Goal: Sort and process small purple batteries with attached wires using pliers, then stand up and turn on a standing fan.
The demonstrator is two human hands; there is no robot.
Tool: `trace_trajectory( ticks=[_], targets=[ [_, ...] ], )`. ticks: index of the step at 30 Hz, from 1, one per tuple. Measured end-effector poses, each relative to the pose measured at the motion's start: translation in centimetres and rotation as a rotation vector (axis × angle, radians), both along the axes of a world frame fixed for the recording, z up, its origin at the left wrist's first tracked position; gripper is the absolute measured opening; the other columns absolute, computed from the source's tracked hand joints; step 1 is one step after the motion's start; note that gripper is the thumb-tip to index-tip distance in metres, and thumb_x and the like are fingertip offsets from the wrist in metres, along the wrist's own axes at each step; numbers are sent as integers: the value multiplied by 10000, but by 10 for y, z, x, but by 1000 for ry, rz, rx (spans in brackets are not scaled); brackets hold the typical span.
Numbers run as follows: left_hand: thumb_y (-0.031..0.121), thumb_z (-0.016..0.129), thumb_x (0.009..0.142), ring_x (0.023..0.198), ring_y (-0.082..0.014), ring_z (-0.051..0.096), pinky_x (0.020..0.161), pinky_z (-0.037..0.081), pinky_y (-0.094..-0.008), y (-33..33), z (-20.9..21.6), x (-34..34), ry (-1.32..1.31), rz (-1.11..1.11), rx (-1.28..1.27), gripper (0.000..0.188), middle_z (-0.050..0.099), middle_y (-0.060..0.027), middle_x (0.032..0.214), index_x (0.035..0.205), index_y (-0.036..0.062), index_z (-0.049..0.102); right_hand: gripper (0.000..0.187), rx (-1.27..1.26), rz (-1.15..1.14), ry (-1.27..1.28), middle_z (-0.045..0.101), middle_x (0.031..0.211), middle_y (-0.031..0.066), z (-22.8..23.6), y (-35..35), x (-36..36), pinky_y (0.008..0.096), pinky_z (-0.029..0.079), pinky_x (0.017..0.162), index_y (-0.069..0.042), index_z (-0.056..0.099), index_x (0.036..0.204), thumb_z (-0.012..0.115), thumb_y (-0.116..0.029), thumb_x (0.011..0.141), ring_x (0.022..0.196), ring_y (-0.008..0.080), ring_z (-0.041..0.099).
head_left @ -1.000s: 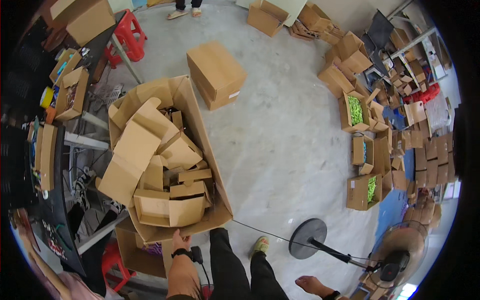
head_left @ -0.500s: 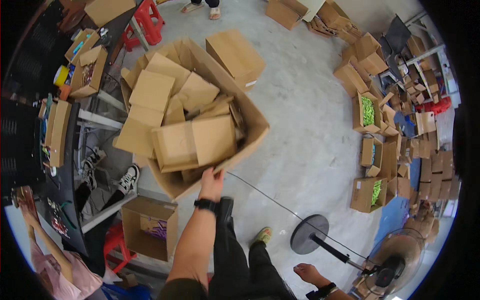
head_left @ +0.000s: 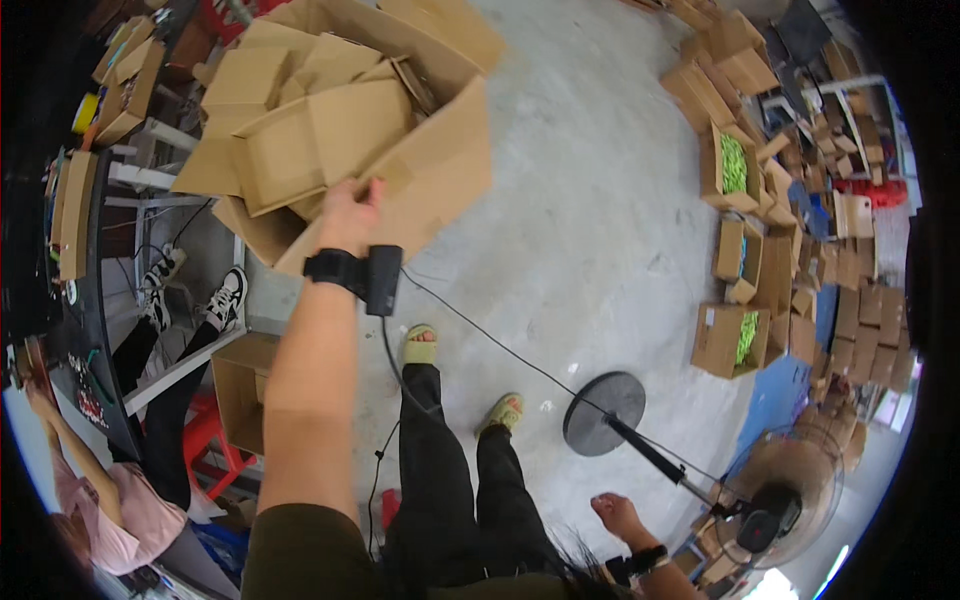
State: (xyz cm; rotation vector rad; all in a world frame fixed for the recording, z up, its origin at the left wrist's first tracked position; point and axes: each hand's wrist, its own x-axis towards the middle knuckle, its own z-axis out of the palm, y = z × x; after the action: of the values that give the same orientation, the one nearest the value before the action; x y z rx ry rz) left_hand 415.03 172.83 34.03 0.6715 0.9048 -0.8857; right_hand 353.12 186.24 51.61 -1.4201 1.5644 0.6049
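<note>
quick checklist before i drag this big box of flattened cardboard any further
1. Grip: left hand is clamped on the rim of the big box - ok.
2. Right hand is free, down by the hip, holding nothing - ok.
3. Load: flattened cardboard sticks up above the rim and could slide out - not ok.
4. Cable lies across the floor near the feet - not ok.
5. Fan base stands close to the right foot - not ok.
6. Floor beyond the box: hidden by it - cannot tell.
</note>
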Motion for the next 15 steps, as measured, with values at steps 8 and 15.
trace_trajectory(
  ticks=[8, 15],
  targets=[
    [138, 409, 905, 1035, -335, 496, 731, 534, -291, -9, -28, 17, -122, -143, -75, 305, 491, -210, 1137, 1121, -76, 433, 232, -108, -32, -187, 637, 758, 168, -42, -18, 30, 336, 493, 631, 0, 614, 864, 584, -229, 838, 730, 247, 648],
    [266, 462, 884, 651, -185, 557, 595, 474, -299, 133, -140, -115, -725, -1096, 295, 222, 554, -45, 691, 795, 97, 576, 273, -95, 32, -230, 625, 754, 178, -43, 18, 30, 369, 483, 620, -22, 617, 846, 560, -289, 847, 729, 336, 616]
  ],
)
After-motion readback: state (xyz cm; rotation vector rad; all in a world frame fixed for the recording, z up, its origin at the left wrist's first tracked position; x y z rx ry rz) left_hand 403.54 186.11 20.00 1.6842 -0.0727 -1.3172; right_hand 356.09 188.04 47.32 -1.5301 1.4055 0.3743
